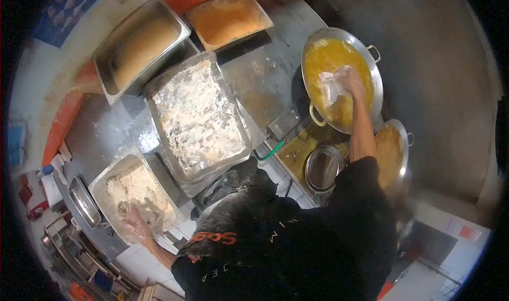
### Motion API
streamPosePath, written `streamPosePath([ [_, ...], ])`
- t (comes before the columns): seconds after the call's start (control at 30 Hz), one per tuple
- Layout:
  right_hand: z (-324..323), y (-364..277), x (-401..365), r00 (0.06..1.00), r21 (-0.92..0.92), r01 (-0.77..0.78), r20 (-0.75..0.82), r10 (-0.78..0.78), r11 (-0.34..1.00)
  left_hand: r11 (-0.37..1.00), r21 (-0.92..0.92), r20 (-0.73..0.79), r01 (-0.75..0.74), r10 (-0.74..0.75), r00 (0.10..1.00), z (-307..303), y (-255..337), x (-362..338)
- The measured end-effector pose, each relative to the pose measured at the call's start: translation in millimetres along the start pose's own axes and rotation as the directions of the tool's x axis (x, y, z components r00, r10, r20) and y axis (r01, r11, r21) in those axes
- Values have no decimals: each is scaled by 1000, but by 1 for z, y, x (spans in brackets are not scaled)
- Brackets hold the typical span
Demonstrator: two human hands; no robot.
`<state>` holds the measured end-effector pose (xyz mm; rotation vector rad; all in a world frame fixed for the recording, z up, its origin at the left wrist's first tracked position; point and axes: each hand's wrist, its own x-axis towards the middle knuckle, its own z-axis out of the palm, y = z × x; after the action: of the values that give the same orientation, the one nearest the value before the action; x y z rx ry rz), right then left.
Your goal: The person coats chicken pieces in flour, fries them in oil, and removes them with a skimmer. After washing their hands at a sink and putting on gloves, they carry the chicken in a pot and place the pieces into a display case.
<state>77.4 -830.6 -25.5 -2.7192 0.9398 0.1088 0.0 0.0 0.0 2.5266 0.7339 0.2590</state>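
My right hand reaches over a wide two-handled pan of bubbling yellow oil. Its fingers are closed around a white, flour-coated piece, close over the oil. Pale bits float near the pan's far rim. On the other side, my left hand, in a thin clear glove, is down in a deep metal bin of flour. Its fingers are bent around a small brownish lump in the flour; I cannot tell what the lump is.
A large flour-dusted tray lies between the hands. Behind it stand a deep steel container and a tray of orange-brown crumbs. A second pan of brownish oil and a round strainer are at the right. A shallow steel tray sits far left.
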Motion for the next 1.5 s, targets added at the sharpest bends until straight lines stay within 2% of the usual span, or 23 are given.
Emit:
streamPosePath([
  [0.07, -16, -17, -3, 993, 79, 110, -49, -106, 991, 962, -166, -143, -215, 192, 971, -9, -27, 0],
  [0.2, -45, -10, 44, 994, 299, 94, -86, -71, 950, 973, -140, -71, -184, 176, 982, 11, -17, -12],
  [0.3, -35, -23, 83, 996, -99, 85, -6, -86, 991, 975, -176, -18, 135, -140, 990, 3, -11, -22],
  [0.4, 13, 35, 129, 976, 33, 59, -210, -51, 998, 956, -278, 7, 88, -90, 996, -5, -22, -27],
  [0.47, 28, 74, 160, 939, -379, 201, -186, -288, 903, 962, -263, -20, 75, -83, 996, -12, -28, -30],
  [0.5, 22, 62, 154, 939, -377, 209, -180, -293, 902, 984, -162, -40, 76, -83, 996, -19, -24, -30],
  [0.57, -11, 39, 145, 973, -262, -10, -224, -50, 965, 989, -114, -15, 96, -98, 995, -31, -13, -31],
  [0.63, -59, -43, 83, 875, -94, 157, -449, -183, 983, 997, -11, -21, 74, -74, 997, -31, -41, -25],
  [0.7, -93, -126, 25, 918, 370, 279, -373, -133, 886, 994, 96, 4, -48, 48, 999, -18, -101, -21],
  [0.73, -112, -210, -42, 934, 494, 271, -343, -101, 826, 1000, -7, 6, -1, 1, 1000, -30, -69, -17],
  [0.8, -104, -233, -59, 691, 403, 723, -422, -587, 561, 973, -212, 8, 90, -91, 996, -54, -3, -9],
  [0.83, -100, -277, -99, 741, 491, 662, -319, -591, 566, 862, -502, 86, 71, -32, 996, -49, -44, -3],
  [0.93, -82, -398, -217, 768, 653, 485, 1, -641, 582, 978, -166, 36, 128, -124, 992, -76, 0, 14],
  [0.97, -78, -434, -257, 740, 831, 177, 240, -628, 526, 977, -160, 21, 144, -142, 990, -80, -1, 20],
  [1.03, -44, -486, -315, 384, 679, 569, 280, -880, 465, 992, 53, 112, 111, -117, 987, -83, -11, 37],
  [1.13, 66, -556, -369, 53, 662, 644, 461, -886, 383, 976, -90, 238, 199, -173, 956, -51, -47, 48],
  [1.2, 112, -611, -397, 19, 302, 807, 845, -535, 507, 998, -12, 239, 68, -64, 969, -35, -63, 46],
  [1.27, 185, -611, -407, 122, 506, 762, 499, -858, 403, 957, 84, 189, -278, 259, 947, -40, -57, 45],
  [1.3, 201, -615, -418, 125, 504, 765, 494, -860, 400, 956, 81, 183, -282, 264, 947, -38, -58, 43],
  [1.37, 223, -621, -440, 416, 555, 600, 398, -818, 576, 965, 128, 224, -230, 197, 954, -33, -68, 35],
  [1.4, 232, -626, -441, 414, 553, 605, 397, -819, 573, 966, 86, 211, -244, 221, 952, -32, -73, 34],
  [1.43, 240, -632, -442, 200, 493, 758, 447, -872, 427, 967, 87, 209, -238, 216, 954, -36, -79, 33],
  [1.5, 249, -629, -442, -25, 439, 867, 511, -859, 236, 977, -11, 255, -215, 211, 944, -39, -90, 32],
])
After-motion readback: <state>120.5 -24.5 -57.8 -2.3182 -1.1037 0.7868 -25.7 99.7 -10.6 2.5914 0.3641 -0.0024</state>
